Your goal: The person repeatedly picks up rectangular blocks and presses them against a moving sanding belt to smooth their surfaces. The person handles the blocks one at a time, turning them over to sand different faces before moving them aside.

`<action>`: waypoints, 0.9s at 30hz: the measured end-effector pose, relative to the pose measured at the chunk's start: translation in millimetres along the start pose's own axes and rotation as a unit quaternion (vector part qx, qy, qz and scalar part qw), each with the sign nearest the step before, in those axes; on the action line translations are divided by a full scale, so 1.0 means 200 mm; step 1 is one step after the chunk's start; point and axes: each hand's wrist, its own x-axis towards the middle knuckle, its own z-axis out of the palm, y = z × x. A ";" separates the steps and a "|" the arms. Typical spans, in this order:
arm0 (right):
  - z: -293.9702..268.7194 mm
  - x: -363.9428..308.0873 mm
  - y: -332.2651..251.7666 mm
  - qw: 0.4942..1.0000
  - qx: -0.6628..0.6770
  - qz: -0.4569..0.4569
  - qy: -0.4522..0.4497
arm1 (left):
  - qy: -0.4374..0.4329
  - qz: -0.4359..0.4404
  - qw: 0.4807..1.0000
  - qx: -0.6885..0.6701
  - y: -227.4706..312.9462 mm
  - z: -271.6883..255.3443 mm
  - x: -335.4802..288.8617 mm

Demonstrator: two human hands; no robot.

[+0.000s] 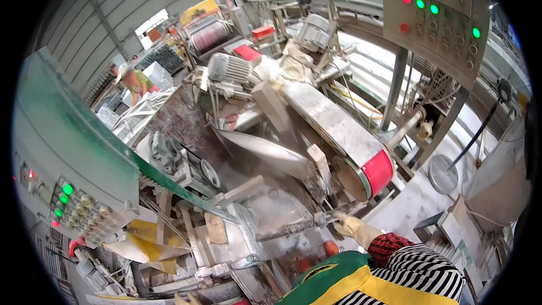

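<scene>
My right hand point(351, 227), in a cream glove, reaches forward at the lower right. Its fingers look bent beside the end of a dusty metal bar point(293, 227). Whatever lies inside them is hidden. Only the glove tips of my left hand point(186, 300) show at the bottom edge, so its grip cannot be seen. Ahead of the bar is a dusty, wet-looking work bed point(276, 200). A belt sander-like machine with a red end point(378, 173) stands just beyond my right hand. A pale curved guard point(265, 146) slants over the bed.
Control panels with lit buttons stand at left point(73, 192) and upper right point(435, 22). Grey motors point(228, 69) sit behind the bed. A round-based stand point(443, 174) is at right. Another person point(135, 82) is far left. Yellow cloth point(152, 243) hangs at lower left.
</scene>
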 end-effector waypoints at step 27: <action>0.21 0.07 -0.26 0.931 0.013 0.110 -0.348 | 0.010 -0.081 0.926 0.368 -0.36 0.23 -0.33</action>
